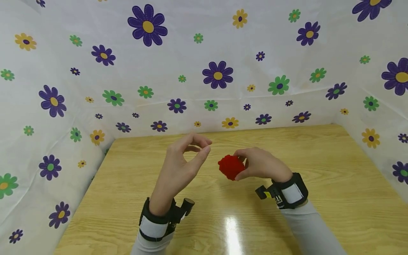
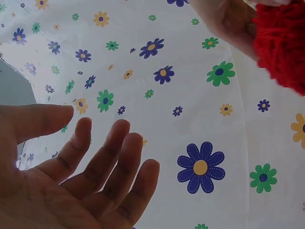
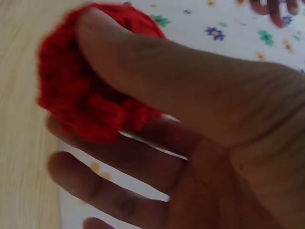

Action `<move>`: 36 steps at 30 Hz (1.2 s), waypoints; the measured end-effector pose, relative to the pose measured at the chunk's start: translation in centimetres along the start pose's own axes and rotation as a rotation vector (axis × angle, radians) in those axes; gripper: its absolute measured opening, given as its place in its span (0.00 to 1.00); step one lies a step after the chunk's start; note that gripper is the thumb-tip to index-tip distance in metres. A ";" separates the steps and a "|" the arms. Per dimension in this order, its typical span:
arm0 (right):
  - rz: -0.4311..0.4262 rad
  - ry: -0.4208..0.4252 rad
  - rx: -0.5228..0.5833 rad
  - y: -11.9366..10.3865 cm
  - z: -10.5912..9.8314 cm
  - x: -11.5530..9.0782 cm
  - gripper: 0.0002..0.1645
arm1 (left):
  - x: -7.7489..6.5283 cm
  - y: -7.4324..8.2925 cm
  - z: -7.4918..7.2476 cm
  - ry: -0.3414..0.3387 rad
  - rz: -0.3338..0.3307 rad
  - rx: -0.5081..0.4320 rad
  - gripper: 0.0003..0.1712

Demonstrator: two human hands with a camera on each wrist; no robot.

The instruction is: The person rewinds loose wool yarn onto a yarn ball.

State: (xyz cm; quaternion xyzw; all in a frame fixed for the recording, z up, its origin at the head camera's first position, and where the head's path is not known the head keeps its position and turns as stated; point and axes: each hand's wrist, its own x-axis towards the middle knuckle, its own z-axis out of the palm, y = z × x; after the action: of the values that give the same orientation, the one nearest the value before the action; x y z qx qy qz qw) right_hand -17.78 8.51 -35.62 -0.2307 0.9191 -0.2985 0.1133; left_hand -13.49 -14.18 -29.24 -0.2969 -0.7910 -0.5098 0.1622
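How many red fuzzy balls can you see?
1. The red ball is pinched in the right hand, above the table. The left hand holds nothing. None other shows.

Your head camera sits high and looks forward and down, taking in the whole desk [image 1: 318,184], the flowered cloth [image 1: 255,42] walls behind and at both sides, and both hands at middle distance. Your left wrist camera looks up from just below the left hand [image 2: 66,181], along its palm toward the flowered cloth, very near. It catches the red yarn ball [image 2: 281,47] at its top right corner. Your right wrist camera sits close against the right hand [image 3: 200,143], so near that the ball blurs; the desk shows at its left edge. All three views share the ball.
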 end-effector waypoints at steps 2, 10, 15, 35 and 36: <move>0.019 -0.093 -0.002 0.7 0.5 0.4 0.32 | 0.0 0.0 0.0 -0.010 0.000 0.007 0.01; 0.102 -0.350 -0.015 2.5 1.8 1.2 0.34 | -0.3 -0.2 -0.3 -0.035 -0.009 0.037 0.05; 0.121 -0.394 -0.049 2.8 2.4 1.6 0.31 | -0.2 -0.3 -0.2 -0.052 0.022 0.041 0.06; 0.154 -0.373 -0.021 2.0 2.4 1.8 0.41 | 0.1 3.3 -0.9 -0.051 -0.030 0.057 0.05; 0.145 -0.365 -0.020 2.0 2.3 1.8 0.42 | 0.1 3.3 -0.9 -0.050 -0.035 0.060 0.05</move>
State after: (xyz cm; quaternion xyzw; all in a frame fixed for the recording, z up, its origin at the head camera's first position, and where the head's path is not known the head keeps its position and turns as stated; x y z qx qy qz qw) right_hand -19.26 7.93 -38.81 -0.2155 0.9004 -0.2336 0.2971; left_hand -11.52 -13.99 -26.43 -0.2906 -0.8148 -0.4809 0.1424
